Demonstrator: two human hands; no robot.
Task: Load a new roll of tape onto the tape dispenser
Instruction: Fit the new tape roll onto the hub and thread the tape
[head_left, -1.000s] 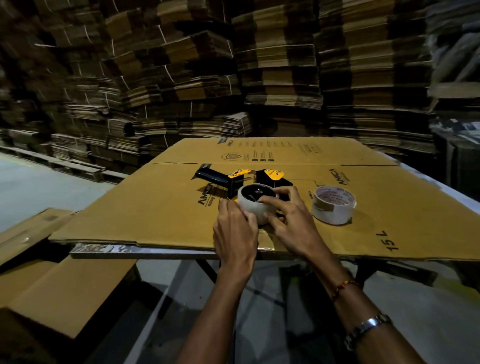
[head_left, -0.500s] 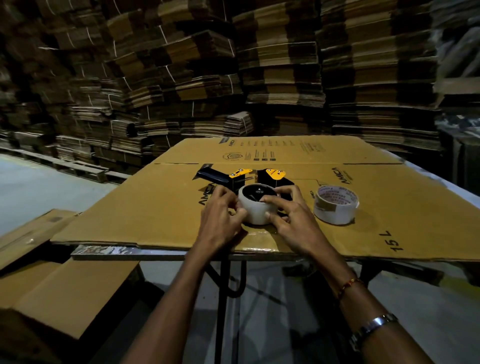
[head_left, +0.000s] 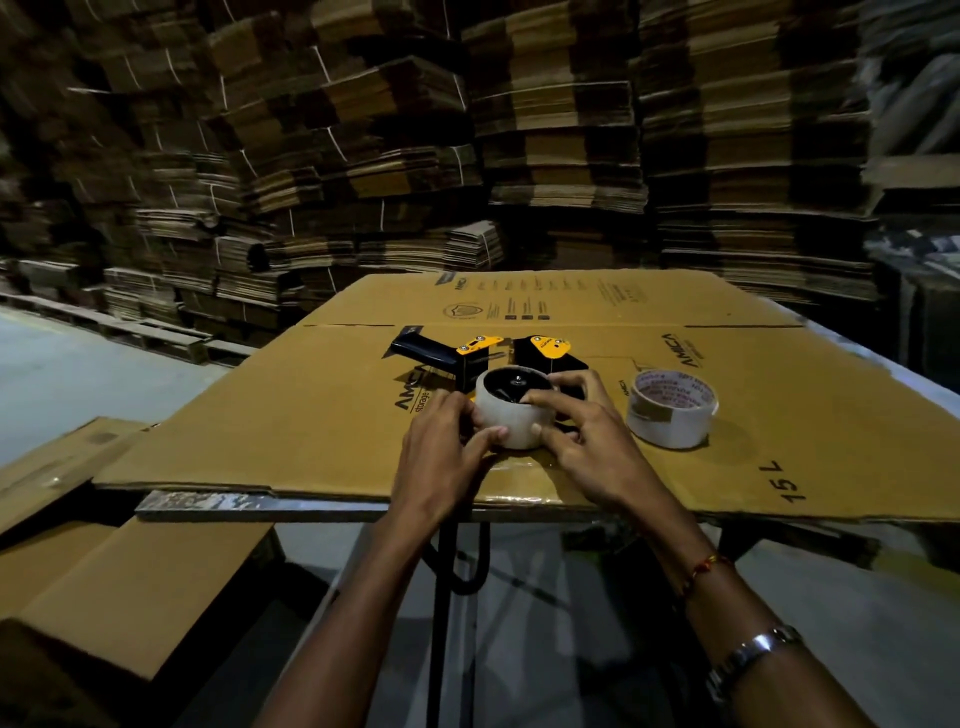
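Note:
A black and yellow tape dispenser (head_left: 524, 353) lies on its side on a flattened cardboard sheet (head_left: 311, 415). A whitish tape roll (head_left: 511, 418) sits over the dispenser's hub, whose black core shows through the roll's hole. My left hand (head_left: 447, 452) holds the roll's left and front side with thumb and fingers. My right hand (head_left: 582, 436) grips its right side, with fingers over the top rim and the thumb on the front. The dispenser's handle points left.
A second, thinner tape roll (head_left: 672, 413) with red print inside stands on the cardboard just right of my right hand. The sheet overhangs a metal table edge (head_left: 260, 504). More flat cardboard (head_left: 130, 587) lies lower left. Tall stacks of folded cartons (head_left: 545, 130) fill the background.
My left hand has slid along the roll's left side toward its front. The right hand stays on the roll, and the roll stays on the dispenser.

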